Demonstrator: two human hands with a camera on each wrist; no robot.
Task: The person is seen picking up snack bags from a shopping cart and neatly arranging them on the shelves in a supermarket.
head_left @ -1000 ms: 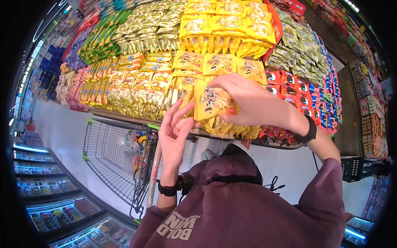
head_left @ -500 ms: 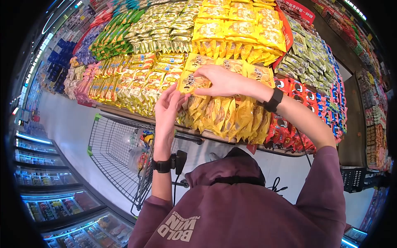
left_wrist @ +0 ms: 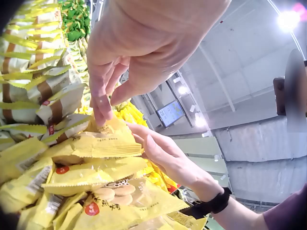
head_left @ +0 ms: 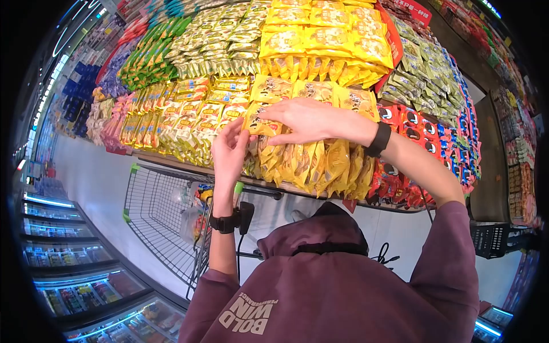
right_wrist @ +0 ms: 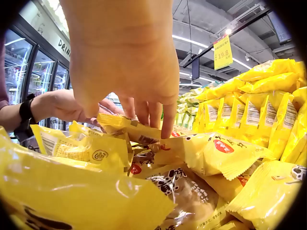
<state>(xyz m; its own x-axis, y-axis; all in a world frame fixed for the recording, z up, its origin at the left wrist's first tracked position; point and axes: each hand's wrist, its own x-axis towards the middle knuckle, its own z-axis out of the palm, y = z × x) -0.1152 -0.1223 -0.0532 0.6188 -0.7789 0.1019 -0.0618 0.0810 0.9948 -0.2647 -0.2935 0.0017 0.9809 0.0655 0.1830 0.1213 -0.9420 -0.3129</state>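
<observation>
A yellow snack packet [head_left: 260,123] lies on top of the near stack of like packets, at the left end of its row. My right hand [head_left: 303,121] rests over it from the right, fingers extended across its top; in the right wrist view those fingers [right_wrist: 156,115] point down onto the packet. At the packet's left edge is my left hand [head_left: 229,148], fingers loosely bent. In the left wrist view its fingertips [left_wrist: 103,115] touch the packet's upper side, with the thumb apart from them. My right palm hides part of the packet.
More yellow packets [head_left: 320,166] stand along the display's front edge. White-and-gold packets [head_left: 186,126] fill the left side, red packets [head_left: 394,177] the right. A wire shopping cart [head_left: 160,200] stands below on the left, and a black basket [head_left: 489,240] at the right.
The right hand has set the packet it held down onto the stack and then opened flatter over it. The left hand has stayed near the packet's left edge.
</observation>
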